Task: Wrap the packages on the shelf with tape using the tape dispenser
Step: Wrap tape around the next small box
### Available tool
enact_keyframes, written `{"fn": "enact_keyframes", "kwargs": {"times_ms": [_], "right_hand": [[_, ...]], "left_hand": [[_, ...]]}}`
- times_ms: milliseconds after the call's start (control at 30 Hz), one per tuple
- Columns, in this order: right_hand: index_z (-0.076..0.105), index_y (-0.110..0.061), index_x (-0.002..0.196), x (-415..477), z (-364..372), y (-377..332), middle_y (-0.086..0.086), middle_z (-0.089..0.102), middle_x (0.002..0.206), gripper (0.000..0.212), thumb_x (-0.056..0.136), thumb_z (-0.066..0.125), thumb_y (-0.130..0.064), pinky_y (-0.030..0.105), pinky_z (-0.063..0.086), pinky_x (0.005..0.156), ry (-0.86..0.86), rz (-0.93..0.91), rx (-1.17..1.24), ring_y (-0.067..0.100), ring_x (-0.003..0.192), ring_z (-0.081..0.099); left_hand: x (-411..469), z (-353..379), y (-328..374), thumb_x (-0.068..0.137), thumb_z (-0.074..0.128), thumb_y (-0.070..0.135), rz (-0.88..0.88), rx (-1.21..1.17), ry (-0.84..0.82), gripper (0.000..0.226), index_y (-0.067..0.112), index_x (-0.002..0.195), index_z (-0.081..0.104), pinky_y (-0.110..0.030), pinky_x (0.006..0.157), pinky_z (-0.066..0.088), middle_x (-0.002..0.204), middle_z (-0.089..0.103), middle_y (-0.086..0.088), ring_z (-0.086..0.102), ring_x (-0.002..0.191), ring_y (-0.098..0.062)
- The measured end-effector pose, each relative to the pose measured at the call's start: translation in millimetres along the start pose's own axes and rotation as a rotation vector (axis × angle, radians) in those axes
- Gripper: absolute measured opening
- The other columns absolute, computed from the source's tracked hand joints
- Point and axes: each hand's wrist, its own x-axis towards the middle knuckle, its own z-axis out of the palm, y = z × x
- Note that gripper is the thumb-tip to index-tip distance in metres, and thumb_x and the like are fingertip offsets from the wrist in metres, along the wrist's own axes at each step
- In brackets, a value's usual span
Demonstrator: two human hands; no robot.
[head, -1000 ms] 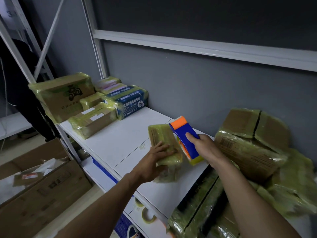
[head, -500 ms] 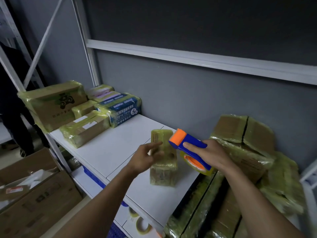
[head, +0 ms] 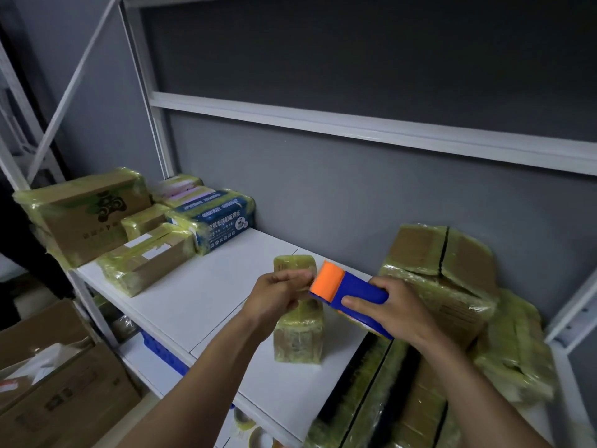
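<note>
A small package [head: 298, 334] wrapped in yellowish tape stands upright on the white shelf [head: 200, 295]. My right hand [head: 392, 310] grips a blue tape dispenser [head: 350, 289] with an orange front, held just above and right of the package. My left hand [head: 276, 295] is raised in front of the package's upper half, its fingertips pinching at the dispenser's orange end, where the tape end seems to be. The tape roll is mostly hidden under my right hand.
Several taped boxes [head: 148, 234] sit at the shelf's left end, and a heap of taped packages [head: 452, 286] crowds the right. Long dark wrapped packages [head: 365, 405] lie at the front right. Cardboard boxes [head: 58, 402] stand on the floor left; tape rolls [head: 258, 438] lie on the lower shelf.
My left hand let go of the package and rose to the dispenser's orange end. My right hand tilted the dispenser from upright to nearly level, away from the package.
</note>
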Motion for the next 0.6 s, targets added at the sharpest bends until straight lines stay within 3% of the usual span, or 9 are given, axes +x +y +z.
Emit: {"fn": "enact_keyframes", "kwargs": {"times_ms": [167, 267, 400, 467, 600], "right_hand": [[0.069, -0.013, 0.073, -2.2, -1.7, -2.5, 0.004, 0.072, 0.070, 0.070, 0.053, 0.079, -0.079, 0.025, 0.049, 0.055, 0.032, 0.040, -0.033, 0.019, 0.061, 0.070], [0.070, -0.013, 0.074, -2.9, 1.1, -6.3, 0.004, 0.072, 0.071, 0.072, 0.052, 0.078, -0.081, 0.027, 0.049, 0.057, 0.034, 0.051, -0.066, 0.020, 0.062, 0.070], [0.068, -0.008, 0.074, -5.3, -7.7, -4.9, 0.008, 0.068, 0.072, 0.077, 0.050, 0.079, -0.081, 0.026, 0.044, 0.055, 0.030, 0.048, -0.142, 0.021, 0.062, 0.067], [0.067, -0.011, 0.070, -6.3, -11.3, -6.7, 0.004, 0.065, 0.067, 0.075, 0.049, 0.079, -0.082, 0.024, 0.041, 0.053, 0.028, 0.046, -0.194, 0.016, 0.055, 0.062], [0.050, -0.015, 0.059, -6.6, -6.2, -8.1, -0.005, 0.043, 0.055, 0.076, 0.048, 0.077, -0.086, 0.026, 0.031, 0.051, -0.028, 0.041, -0.323, 0.009, 0.048, 0.041]], "left_hand": [[2.4, 4.4, 2.8, 0.090, 0.075, 0.011, 0.156, 0.110, 0.124, 0.006, 0.011, 0.091, 0.081, -0.010, 0.054, 0.045, 0.080, 0.078, 0.000, 0.072, 0.069, -0.003], [1.7, 6.6, 7.5, 0.090, 0.075, 0.005, 0.242, 0.149, 0.150, 0.005, 0.005, 0.090, 0.080, -0.010, 0.054, 0.047, 0.076, 0.078, -0.002, 0.069, 0.061, -0.002], [1.0, -9.6, 10.9, 0.088, 0.076, 0.007, 0.257, 0.115, 0.165, 0.004, 0.004, 0.088, 0.079, -0.018, 0.061, 0.055, 0.079, 0.078, -0.009, 0.072, 0.068, -0.009], [-1.9, -17.6, 4.3, 0.088, 0.076, 0.007, 0.263, 0.112, 0.179, 0.005, 0.003, 0.089, 0.079, -0.015, 0.058, 0.051, 0.080, 0.078, -0.009, 0.072, 0.067, -0.008], [-11.7, -29.5, -14.6, 0.089, 0.075, 0.004, 0.242, 0.079, 0.253, 0.004, 0.003, 0.090, 0.079, -0.011, 0.057, 0.048, 0.081, 0.078, -0.009, 0.073, 0.069, -0.010]]}}
